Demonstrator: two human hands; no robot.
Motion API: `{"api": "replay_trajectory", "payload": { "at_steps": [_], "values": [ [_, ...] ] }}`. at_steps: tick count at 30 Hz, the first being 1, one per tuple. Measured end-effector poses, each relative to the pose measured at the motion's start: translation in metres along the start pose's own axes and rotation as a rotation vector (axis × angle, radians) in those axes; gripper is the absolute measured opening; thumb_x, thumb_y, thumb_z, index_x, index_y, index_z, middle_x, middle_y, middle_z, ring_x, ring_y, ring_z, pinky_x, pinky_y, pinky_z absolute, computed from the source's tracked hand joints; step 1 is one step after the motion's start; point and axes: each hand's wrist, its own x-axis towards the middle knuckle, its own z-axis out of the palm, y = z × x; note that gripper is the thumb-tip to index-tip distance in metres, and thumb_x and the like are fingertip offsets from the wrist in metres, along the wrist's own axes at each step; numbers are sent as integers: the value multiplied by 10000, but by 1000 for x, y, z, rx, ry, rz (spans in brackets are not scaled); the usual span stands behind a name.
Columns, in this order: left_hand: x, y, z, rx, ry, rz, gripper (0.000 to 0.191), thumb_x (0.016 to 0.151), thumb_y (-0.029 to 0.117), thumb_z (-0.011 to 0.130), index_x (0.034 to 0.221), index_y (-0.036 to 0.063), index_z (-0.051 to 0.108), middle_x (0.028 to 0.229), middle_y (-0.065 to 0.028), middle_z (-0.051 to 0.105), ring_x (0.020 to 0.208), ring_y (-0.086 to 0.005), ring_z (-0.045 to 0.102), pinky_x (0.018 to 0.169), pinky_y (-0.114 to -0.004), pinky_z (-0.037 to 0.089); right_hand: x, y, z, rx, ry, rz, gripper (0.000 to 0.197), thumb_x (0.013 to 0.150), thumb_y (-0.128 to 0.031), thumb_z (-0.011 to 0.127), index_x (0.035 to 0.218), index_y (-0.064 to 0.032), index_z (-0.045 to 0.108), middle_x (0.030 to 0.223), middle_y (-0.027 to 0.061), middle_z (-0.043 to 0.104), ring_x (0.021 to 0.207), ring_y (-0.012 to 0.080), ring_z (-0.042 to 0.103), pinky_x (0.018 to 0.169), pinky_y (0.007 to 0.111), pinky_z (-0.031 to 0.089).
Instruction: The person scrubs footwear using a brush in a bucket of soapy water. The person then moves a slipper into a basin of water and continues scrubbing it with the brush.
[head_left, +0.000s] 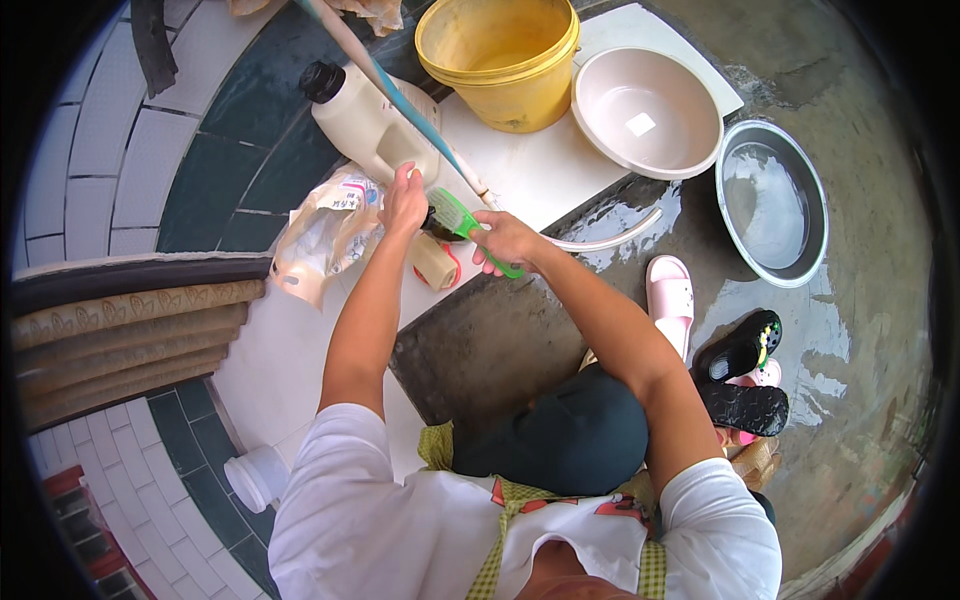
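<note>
My right hand (510, 241) grips the handle of a green plastic scrub brush (455, 214), whose pale bristle head lies close to my left hand. My left hand (405, 201) is closed at one end of a dark object (444, 226), which the brush partly covers, so its kind is unclear. Below the brush, a tan bar of soap (435, 264) rests on something red. Behind my left hand lies a cream plastic jug (375, 124) with a black cap. A crumpled printed plastic bag (322, 232) is left of my left wrist.
A white-and-blue hose (397, 97) crosses above my hands. Beyond stand a yellow bucket (502, 90), a beige basin (651, 142) and a metal basin with water (772, 206). Pink slippers (670, 296) and black clogs (741, 346) lie on wet concrete. A white tub (256, 478) is at left.
</note>
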Motion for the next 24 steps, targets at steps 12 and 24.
{"api": "replay_trajectory", "payload": {
  "at_steps": [12,24],
  "values": [
    [-2,12,-29,39,205,412,458,917,378,422,1207,35,511,1201,-179,544,1139,-351,476,956,-422,363,-102,99,-73,574,-43,-243,297,932,-227,518,1206,-115,496,714,49,582,557,124,567,487,260,493],
    [-222,148,236,413,-698,1154,971,649,233,785,1433,251,212,1487,-151,154,1366,-382,163,1064,-549,208,-269,349,-83,-247,1111,241,358,885,-340,523,1236,-287,565,871,241,630,759,341,649,678,399,512]
  ]
}}
